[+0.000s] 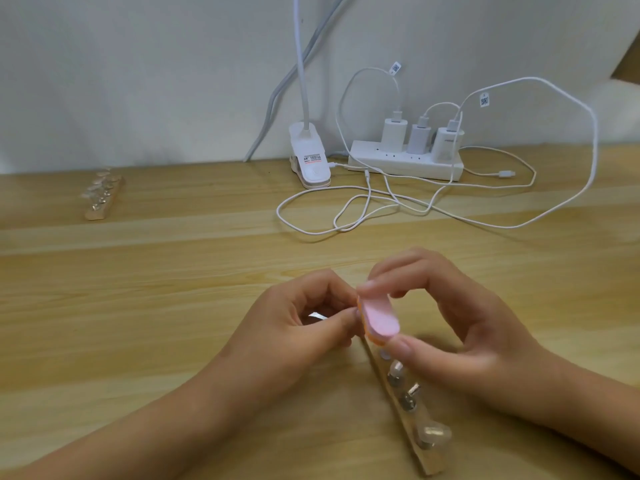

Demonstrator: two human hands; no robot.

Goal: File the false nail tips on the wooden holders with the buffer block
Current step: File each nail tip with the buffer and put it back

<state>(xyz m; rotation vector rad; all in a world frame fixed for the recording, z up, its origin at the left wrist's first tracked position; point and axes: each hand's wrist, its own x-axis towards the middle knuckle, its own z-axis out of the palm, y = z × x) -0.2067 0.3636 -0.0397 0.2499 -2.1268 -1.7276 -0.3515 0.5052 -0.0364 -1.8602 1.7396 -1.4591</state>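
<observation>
**One head-worn view, tilted down at the table**

A single wide-angle camera sat on the person's head, facing forward and down. It looked across the table to the wall behind. The left hand and right hand lay close beneath it, low in the middle of the frame.

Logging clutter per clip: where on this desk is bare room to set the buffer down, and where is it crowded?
Bare desk: between the far holder and the cables, and left of the left hand. Crowded: power strip, lamp clip, cables back right; near holder by the right hand.
</observation>
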